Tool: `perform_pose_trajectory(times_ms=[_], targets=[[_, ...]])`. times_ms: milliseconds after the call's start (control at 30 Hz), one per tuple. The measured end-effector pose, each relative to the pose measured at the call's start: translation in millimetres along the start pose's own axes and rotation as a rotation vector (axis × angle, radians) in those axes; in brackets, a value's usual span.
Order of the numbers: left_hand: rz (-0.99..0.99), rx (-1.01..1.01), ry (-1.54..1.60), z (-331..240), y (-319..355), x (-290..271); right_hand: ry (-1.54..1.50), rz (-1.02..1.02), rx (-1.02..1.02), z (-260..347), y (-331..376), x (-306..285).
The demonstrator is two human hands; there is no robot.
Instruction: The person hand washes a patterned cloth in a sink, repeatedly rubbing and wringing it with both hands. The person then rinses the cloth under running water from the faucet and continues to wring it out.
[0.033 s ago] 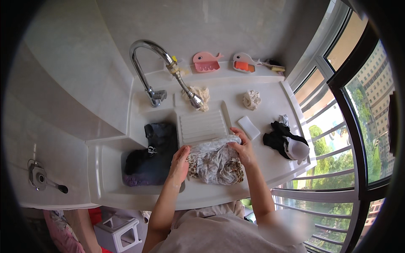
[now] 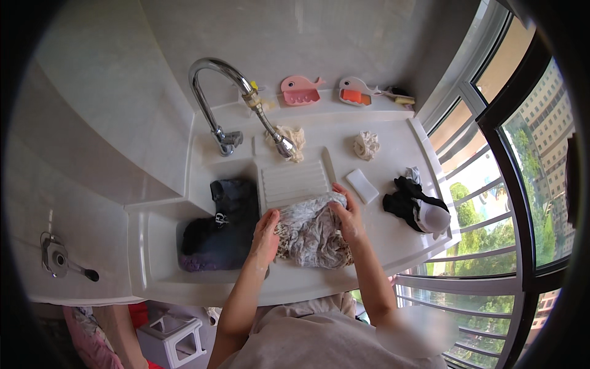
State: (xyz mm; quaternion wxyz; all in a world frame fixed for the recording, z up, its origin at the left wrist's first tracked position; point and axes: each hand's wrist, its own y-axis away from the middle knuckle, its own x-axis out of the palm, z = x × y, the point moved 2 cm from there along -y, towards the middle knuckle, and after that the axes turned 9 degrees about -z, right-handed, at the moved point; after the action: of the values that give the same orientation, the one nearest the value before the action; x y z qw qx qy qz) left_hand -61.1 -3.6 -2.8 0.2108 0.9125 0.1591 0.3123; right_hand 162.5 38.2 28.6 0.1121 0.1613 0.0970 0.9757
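Observation:
A wet, pale grey garment with brown speckled, leopard-like patches (image 2: 313,237) lies bunched over the lower end of the white ribbed washboard (image 2: 295,183). My left hand (image 2: 267,237) grips its left edge, fingers pressed together with the thumb on top. At the upper right corner, my right hand (image 2: 346,215) pinches the cloth between thumb and fingers. Between the two hands the upper edge is stretched. Dark clothes (image 2: 236,203) soak in cloudy water in the basin (image 2: 136,246) beside my left hand. A white soap-like block (image 2: 362,186) rests just beyond my right hand.
A chrome faucet (image 2: 212,69) arches over the sink, its nozzle above a crumpled beige cloth (image 2: 297,136). Another beige cloth (image 2: 367,146) and a black-and-white bra (image 2: 430,216) lie on the right counter. Whale-shaped pink (image 2: 300,90) and white (image 2: 355,86) soap holders stand behind.
My right hand has shifted slightly left and down, bringing the cloth's upper right corner closer to my left hand. Both hands keep their hold.

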Motion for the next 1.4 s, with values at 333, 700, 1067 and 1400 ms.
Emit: perform_pose_trajectory(times_ms=[333,700,1067,1400], targets=[[-0.163,-0.311,0.102,34,17,54,0.811,-0.117,-0.717,-7,38,69],[0.176,-0.468,0.426,39,-2,35,0.783,0.097,-1.013,16,74,94],[0.688,-0.366,0.345,21,-16,36,0.726,0.195,-1.075,5,88,92],[0.156,0.281,-0.475,-68,24,35,0.961,0.599,-0.399,20,4,-28]])
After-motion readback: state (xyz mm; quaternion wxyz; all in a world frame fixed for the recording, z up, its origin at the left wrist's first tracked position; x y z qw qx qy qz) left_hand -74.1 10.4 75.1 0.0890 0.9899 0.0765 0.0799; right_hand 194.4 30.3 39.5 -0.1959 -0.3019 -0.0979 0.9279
